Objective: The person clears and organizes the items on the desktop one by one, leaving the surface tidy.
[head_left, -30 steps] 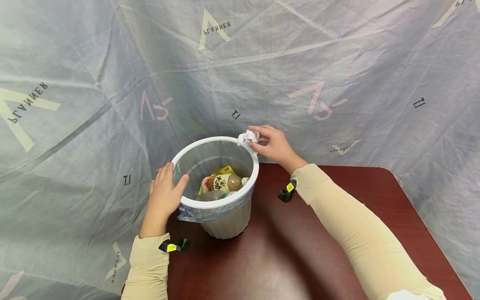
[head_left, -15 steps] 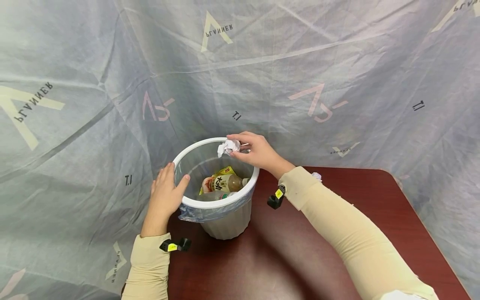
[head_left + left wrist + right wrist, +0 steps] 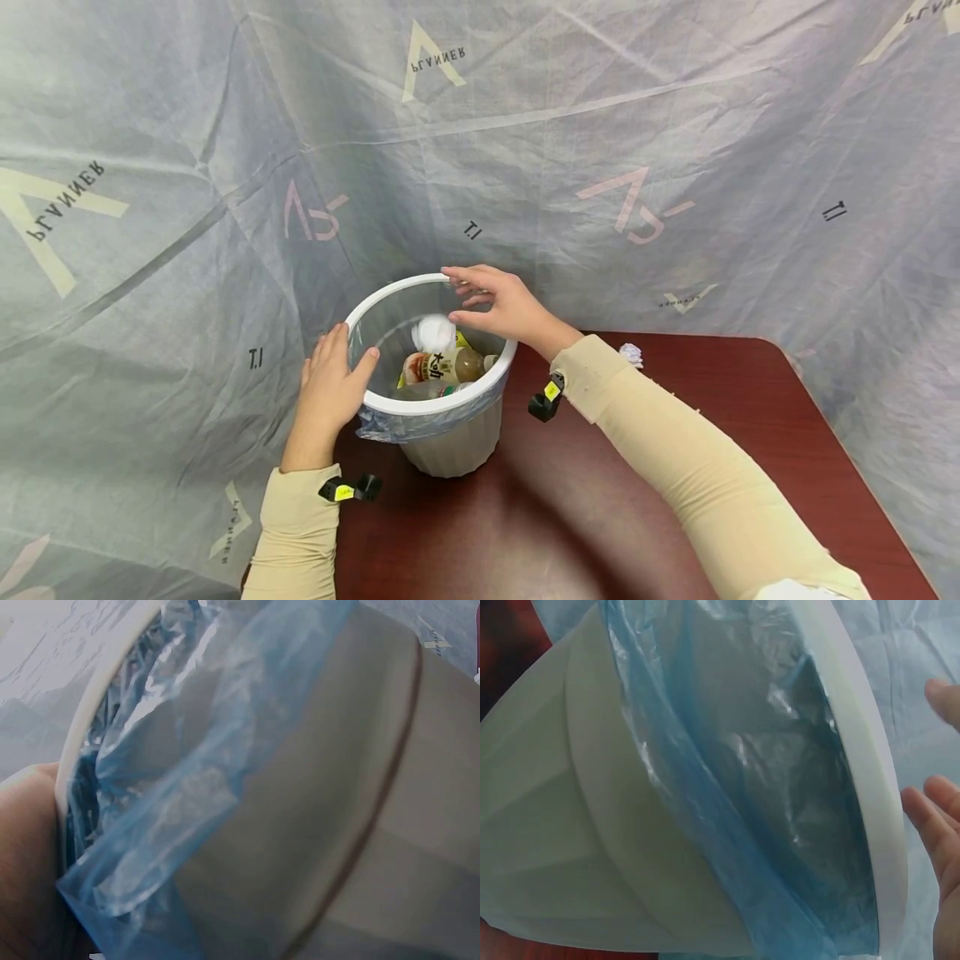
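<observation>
Head view: grey bin [image 3: 450, 450] with white rim stands on the table [image 3: 585, 467], centre of frame, slightly low; blue bag [image 3: 420, 427] folded out over its edge. Left hand [image 3: 330, 383], lower left of centre, rests on the rim's left side, fingers fairly straight, thumb spread toward the opening. Right hand [image 3: 502, 308] is above the rim's upper right, fingers parted from thumb, nothing held. Paper ball [image 3: 434, 333] is inside the bin's opening, below the right fingertips and clear of them; blurred, so whether it touches the contents cannot be told. Below it: bottle [image 3: 468, 364] lying sideways, yellow packet [image 3: 462, 340] partly behind. Second paper ball [image 3: 631, 355] on the table, right of centre, beside the right sleeve [image 3: 667, 442].
</observation>
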`<state>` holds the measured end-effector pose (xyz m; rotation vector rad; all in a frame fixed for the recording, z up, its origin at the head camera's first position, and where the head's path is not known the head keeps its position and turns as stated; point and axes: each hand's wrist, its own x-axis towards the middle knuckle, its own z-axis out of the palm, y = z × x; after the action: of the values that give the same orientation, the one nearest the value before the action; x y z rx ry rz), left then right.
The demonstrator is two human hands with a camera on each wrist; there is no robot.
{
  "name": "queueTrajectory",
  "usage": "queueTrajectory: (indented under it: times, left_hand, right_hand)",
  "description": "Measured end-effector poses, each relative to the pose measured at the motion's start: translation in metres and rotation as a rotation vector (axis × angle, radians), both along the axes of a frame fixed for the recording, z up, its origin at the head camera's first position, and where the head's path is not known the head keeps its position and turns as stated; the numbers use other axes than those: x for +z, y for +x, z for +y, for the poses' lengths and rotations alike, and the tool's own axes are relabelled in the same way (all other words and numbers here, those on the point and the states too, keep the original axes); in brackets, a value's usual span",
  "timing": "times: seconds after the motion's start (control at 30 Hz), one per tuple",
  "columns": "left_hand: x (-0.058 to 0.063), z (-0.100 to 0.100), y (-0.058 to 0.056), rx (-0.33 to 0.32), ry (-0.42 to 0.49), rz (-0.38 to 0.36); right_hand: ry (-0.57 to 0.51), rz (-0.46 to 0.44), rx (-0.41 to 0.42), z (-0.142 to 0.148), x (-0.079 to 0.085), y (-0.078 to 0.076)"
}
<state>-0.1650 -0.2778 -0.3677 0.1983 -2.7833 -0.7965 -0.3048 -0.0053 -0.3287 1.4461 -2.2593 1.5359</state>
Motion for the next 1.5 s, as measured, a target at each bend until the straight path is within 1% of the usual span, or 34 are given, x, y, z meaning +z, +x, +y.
queueTrajectory:
  times: [0.17, 0.33, 0.43, 0.57, 0.67, 0.8, 0.87, 0.97, 1.03, 1.13, 1.23, 1.37, 1.5]
  left_hand:
    - [-0.001, 0.000, 0.000, 0.005, 0.003, 0.005]
    - [-0.001, 0.001, 0.000, 0.006, 0.000, 0.020]
    - [0.000, 0.001, 0.000, 0.008, -0.002, 0.015]
    - [0.001, 0.003, 0.001, 0.008, 0.004, 0.009]
    - [0.001, 0.002, 0.000, 0.009, 0.008, 0.010]
    - [0.000, 0.002, -0.001, 0.011, -0.001, 0.012]
    - [0.000, 0.002, -0.001, 0.011, -0.001, 0.012]
    - [0.001, 0.002, 0.000, 0.009, 0.000, 0.005]
    - [0.001, 0.002, 0.000, 0.008, 0.007, 0.005]
    - [0.001, 0.003, -0.001, 0.004, 0.007, 0.014]
    - [0.000, 0.002, -0.001, 0.003, 0.004, 0.022]
    - [0.002, 0.002, 0.000, 0.002, 0.003, 0.015]
    - [0.004, 0.003, 0.001, -0.001, 0.000, -0.004]
  right_hand:
    - [-0.064, -0.005, 0.000, 0.005, -0.001, -0.001]
    - [-0.105, -0.046, -0.033, 0.017, -0.004, -0.006]
    - [-0.134, -0.053, -0.067, 0.029, -0.003, -0.008]
    - [-0.186, -0.036, -0.120, 0.052, 0.007, -0.006]
    - [-0.235, -0.039, -0.163, 0.071, 0.012, -0.009]
    - [-0.270, -0.072, -0.247, 0.098, 0.007, -0.023]
    - [-0.267, -0.088, -0.288, 0.112, 0.002, -0.028]
    - [-0.229, -0.105, -0.349, 0.130, -0.006, -0.032]
    - [-0.205, -0.121, -0.386, 0.141, -0.014, -0.035]
    - [-0.175, -0.148, -0.438, 0.155, -0.032, -0.041]
    - [-0.184, -0.194, -0.475, 0.170, -0.063, -0.054]
    - [-0.168, -0.223, -0.547, 0.188, -0.108, -0.070]
    - [-0.082, -0.231, -0.625, 0.199, -0.141, -0.072]
